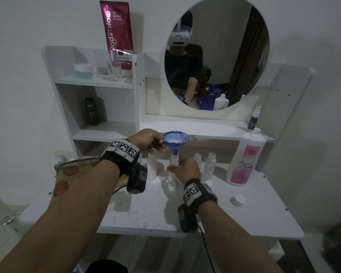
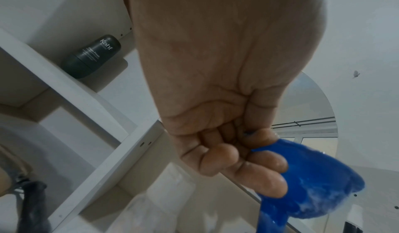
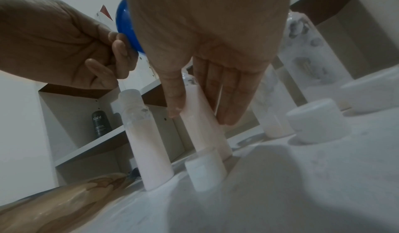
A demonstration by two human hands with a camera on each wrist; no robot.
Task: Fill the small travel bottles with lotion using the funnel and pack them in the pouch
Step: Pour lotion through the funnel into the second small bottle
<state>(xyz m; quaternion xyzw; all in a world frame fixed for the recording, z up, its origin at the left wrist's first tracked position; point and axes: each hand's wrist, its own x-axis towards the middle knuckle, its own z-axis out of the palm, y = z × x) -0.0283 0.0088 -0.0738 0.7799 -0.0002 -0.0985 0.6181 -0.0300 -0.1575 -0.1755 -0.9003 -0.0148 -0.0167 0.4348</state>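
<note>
My left hand [image 1: 161,144] pinches the handle of the blue funnel [image 1: 176,138], whose bowl holds white lotion. Its spout sits in the neck of a small travel bottle [image 1: 172,177] standing on the white table [image 1: 146,213]. My right hand [image 1: 176,165] holds that bottle between thumb and fingers. In the right wrist view the thumb and fingers of my right hand [image 3: 200,115] flank the pinkish bottle [image 3: 207,134]. The left wrist view shows my left hand [image 2: 257,149] curled on the funnel [image 2: 313,185]. A filled bottle [image 1: 152,168] stands to the left, and a tan pouch [image 1: 67,174] lies further left.
Two more small bottles [image 1: 209,166] stand behind my right hand. The large pink lotion bottle [image 1: 244,160] stands at the right. Loose white caps [image 1: 238,200] [image 1: 172,186] lie on the table. Shelves [image 1: 98,133] and a round mirror [image 1: 217,54] rise behind.
</note>
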